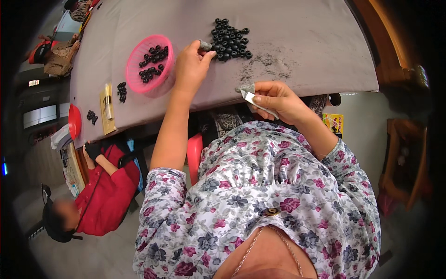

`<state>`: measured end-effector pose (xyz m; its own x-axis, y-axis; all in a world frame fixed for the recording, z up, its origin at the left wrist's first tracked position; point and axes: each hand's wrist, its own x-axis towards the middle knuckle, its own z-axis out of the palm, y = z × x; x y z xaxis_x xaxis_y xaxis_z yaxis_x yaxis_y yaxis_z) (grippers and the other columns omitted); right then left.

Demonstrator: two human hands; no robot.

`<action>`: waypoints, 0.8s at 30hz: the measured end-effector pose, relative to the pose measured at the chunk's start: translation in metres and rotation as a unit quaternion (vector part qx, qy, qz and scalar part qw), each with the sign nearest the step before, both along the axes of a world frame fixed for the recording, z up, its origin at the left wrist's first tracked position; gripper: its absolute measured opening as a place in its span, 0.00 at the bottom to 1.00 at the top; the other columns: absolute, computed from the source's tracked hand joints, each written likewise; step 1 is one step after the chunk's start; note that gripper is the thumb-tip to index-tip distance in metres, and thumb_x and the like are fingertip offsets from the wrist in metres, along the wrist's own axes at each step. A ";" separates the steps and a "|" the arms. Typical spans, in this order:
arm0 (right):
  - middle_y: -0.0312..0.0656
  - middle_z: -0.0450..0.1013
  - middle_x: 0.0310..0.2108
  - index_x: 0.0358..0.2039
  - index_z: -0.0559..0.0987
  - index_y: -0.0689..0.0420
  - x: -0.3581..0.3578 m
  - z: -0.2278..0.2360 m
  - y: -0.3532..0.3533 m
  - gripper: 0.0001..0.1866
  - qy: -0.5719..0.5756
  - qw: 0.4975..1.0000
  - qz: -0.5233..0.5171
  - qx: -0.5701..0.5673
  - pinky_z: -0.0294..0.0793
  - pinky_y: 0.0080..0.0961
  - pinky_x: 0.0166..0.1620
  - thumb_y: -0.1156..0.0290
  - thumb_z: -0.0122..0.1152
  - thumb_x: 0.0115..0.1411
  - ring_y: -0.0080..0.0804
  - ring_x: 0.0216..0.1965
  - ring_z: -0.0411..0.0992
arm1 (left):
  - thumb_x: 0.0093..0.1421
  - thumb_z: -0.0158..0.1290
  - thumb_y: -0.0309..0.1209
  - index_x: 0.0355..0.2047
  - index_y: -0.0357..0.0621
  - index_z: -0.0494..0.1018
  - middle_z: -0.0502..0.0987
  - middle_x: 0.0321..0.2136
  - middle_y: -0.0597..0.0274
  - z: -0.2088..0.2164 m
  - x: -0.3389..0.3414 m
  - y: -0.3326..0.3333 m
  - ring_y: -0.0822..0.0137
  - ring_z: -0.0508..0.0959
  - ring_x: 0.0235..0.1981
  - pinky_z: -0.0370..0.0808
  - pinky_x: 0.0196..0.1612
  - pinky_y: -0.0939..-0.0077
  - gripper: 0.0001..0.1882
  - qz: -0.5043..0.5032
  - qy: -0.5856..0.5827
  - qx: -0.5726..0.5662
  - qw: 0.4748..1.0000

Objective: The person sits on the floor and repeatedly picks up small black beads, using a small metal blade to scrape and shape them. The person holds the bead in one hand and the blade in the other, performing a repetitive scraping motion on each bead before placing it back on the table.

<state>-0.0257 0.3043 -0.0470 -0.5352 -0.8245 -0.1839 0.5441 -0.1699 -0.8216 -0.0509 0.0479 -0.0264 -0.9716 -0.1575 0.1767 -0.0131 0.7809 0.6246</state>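
My left hand (191,69) reaches over the table to the left edge of a pile of small round black parts with holes (230,41). Its index finger wears a grey finger cover (204,45); thumb and index close around one black part at the pile's edge, partly hidden. Nearer to me, my right hand (278,98) grips a small white-handled knife (262,105), its pointed tip toward the left. Another worn grey finger cover (245,87) is on a finger of this hand, just above the knife's tip. Dark crumbs (267,65) are scattered between pile and knife.
A pink basket (169,53) holding more black parts stands left of my left hand. Further left lie small groups of black parts (121,92), a flat yellowish package (108,109) and a red bowl (75,122). A person in red (109,195) sits at the table's left side.
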 end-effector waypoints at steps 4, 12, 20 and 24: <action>0.34 0.70 0.24 0.37 0.76 0.62 0.001 0.004 0.000 0.09 0.000 1.000 -0.005 0.000 0.59 0.10 0.18 0.69 0.55 0.65 0.13 0.19 0.65 | 0.52 0.60 0.33 0.29 0.38 0.71 0.74 0.25 0.55 -0.008 0.013 -0.005 0.56 0.76 0.25 0.71 0.30 0.63 0.12 -0.015 0.016 -0.043 0.999; 0.32 0.70 0.21 0.36 0.76 0.61 0.001 0.005 -0.001 0.08 0.027 0.999 -0.005 0.020 0.61 0.11 0.19 0.70 0.54 0.65 0.14 0.19 0.67 | 0.53 0.59 0.35 0.30 0.40 0.72 0.74 0.27 0.56 0.004 0.029 0.006 0.51 0.76 0.28 0.72 0.31 0.59 0.12 -0.030 0.034 -0.160 0.986; 0.31 0.70 0.23 0.47 0.74 0.62 0.001 0.013 0.002 0.13 0.094 0.994 -0.018 0.048 0.62 0.10 0.21 0.70 0.54 0.65 0.12 0.20 0.65 | 0.58 0.58 0.36 0.31 0.40 0.74 0.75 0.24 0.65 -0.008 0.026 -0.003 0.67 0.77 0.26 0.71 0.26 0.70 0.11 -0.026 -0.087 0.118 0.989; 0.33 0.70 0.27 0.61 0.64 0.62 0.006 0.013 -0.002 0.25 0.146 0.984 -0.097 0.019 0.63 0.10 0.23 0.73 0.55 0.64 0.13 0.23 0.65 | 0.61 0.57 0.35 0.31 0.43 0.74 0.74 0.24 0.70 -0.001 0.056 0.029 0.76 0.72 0.24 0.68 0.24 0.80 0.09 0.028 -0.179 0.635 0.751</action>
<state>-0.0195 0.3025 -0.0340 -0.7172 -0.6963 -0.0281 0.2441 -0.2133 -0.9460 0.0048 0.0770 -0.0274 -0.9060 -0.0209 -0.4227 -0.3692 -0.4491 0.8136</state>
